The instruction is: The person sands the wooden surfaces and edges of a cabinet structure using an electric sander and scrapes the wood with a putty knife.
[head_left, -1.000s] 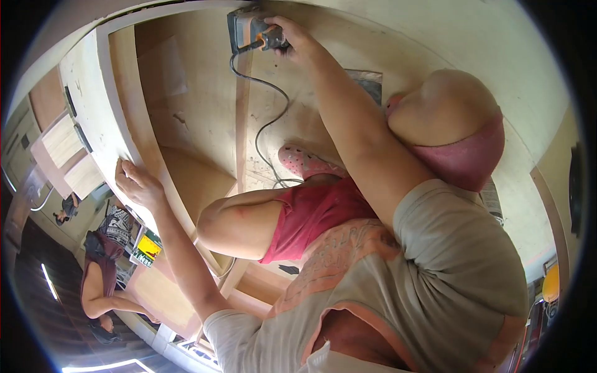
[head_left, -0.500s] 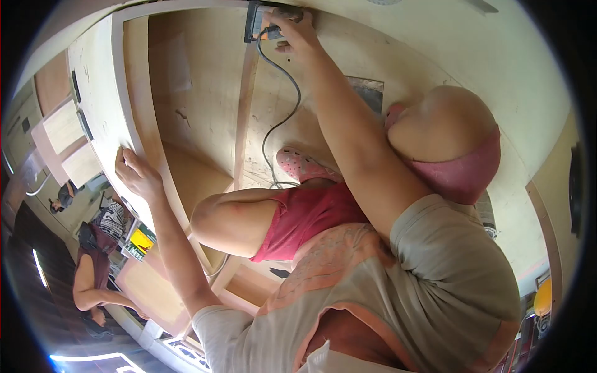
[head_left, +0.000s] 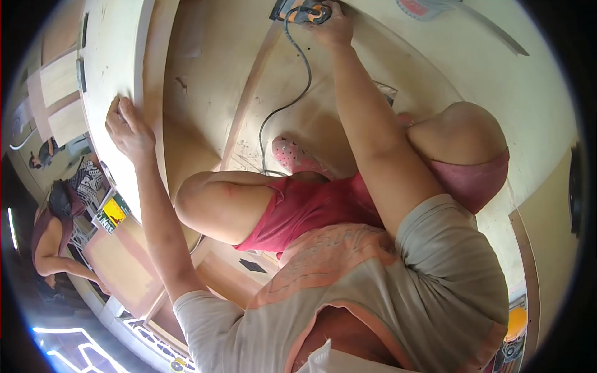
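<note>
My right hand [head_left: 336, 26] is closed around an orange and black electric sander [head_left: 302, 13] at the top of the head view. The sander lies against the pale wood panel [head_left: 323, 74] beside a narrow wooden strip [head_left: 252, 84]. From the tool a black cord [head_left: 309, 71] curves down toward my foot. My left hand [head_left: 129, 129] rests on the white cabinet frame [head_left: 112, 62] at the left, its fingers loosely bent and holding nothing. The sander's upper edge is cut off by the view.
My bent knees and a pink clog [head_left: 292, 155] take up the middle. A dark rectangular piece [head_left: 385, 92] lies behind my right forearm. At upper right is a long flat blade-like object [head_left: 497, 31]. Another person [head_left: 53, 236] bends over wooden panels at lower left.
The view has shifted, so the sander and right hand appear farther right. My left hand has moved up along the white frame. More of the blade-like object at upper right shows.
</note>
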`<state>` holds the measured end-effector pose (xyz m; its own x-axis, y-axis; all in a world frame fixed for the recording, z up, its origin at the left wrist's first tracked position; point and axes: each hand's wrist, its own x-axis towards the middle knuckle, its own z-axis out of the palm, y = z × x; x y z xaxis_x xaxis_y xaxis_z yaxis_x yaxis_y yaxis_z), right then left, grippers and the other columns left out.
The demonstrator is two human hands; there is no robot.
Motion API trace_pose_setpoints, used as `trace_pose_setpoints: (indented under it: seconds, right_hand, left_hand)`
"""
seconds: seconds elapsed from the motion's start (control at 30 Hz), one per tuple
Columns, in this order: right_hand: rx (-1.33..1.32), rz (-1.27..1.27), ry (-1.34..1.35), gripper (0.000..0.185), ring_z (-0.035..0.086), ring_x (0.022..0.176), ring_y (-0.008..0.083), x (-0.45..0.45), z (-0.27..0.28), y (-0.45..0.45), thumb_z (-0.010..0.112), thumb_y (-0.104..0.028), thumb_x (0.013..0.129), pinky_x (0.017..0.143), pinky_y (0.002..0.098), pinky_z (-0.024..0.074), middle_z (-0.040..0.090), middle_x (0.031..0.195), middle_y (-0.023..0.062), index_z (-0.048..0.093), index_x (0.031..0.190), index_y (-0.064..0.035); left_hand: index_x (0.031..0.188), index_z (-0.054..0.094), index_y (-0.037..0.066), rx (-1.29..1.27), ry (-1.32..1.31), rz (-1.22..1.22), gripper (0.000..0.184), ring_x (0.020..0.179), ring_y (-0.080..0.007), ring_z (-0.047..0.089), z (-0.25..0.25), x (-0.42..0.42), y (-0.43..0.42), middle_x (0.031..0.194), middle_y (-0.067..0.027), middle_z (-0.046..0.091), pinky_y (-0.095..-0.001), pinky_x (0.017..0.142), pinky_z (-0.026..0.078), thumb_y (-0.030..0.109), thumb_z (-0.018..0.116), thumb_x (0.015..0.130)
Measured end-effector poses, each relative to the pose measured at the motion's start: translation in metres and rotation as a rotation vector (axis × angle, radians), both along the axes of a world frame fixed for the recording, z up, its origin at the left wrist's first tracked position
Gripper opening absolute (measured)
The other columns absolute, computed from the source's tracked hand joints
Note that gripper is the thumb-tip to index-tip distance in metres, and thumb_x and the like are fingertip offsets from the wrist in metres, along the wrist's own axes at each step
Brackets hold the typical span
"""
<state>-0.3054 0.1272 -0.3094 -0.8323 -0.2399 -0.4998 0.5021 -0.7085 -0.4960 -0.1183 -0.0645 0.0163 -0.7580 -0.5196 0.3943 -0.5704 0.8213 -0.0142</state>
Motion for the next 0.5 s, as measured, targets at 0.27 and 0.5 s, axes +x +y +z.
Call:
trace_pose_setpoints:
  seconds: [0.27,0.5]
  right_hand:
    - [1.2,0.714,0.46,0.069,0.057,0.108,0.027,0.052,0.036,0.01,0.08,-0.039,0.063,0.091,0.0379,0.0482,0.063,0.113,0.0106,0.054,0.124,-0.0201]
    - [1.091,0.69,0.5,0.073,0.057,0.108,0.0296,0.093,0.041,-0.001,0.081,-0.036,0.062,0.091,0.0383,0.048,0.061,0.114,0.0121,0.051,0.126,-0.017]
  left_hand:
    - [0.116,0.059,-0.001,0.0,0.021,-0.02,0.054,0.11,-0.0374,0.051,-0.002,-0.002,-0.002,0.115,-0.0235,0.056,-0.0435,0.094,0.04,0.046,0.047,0.093]
    - [0.113,0.058,0.005,0.055,-0.444,-0.79,0.049,0.109,-0.036,0.053,-0.072,-0.013,0.094,0.112,-0.0205,0.057,-0.0423,0.091,0.044,0.029,0.075,0.074]
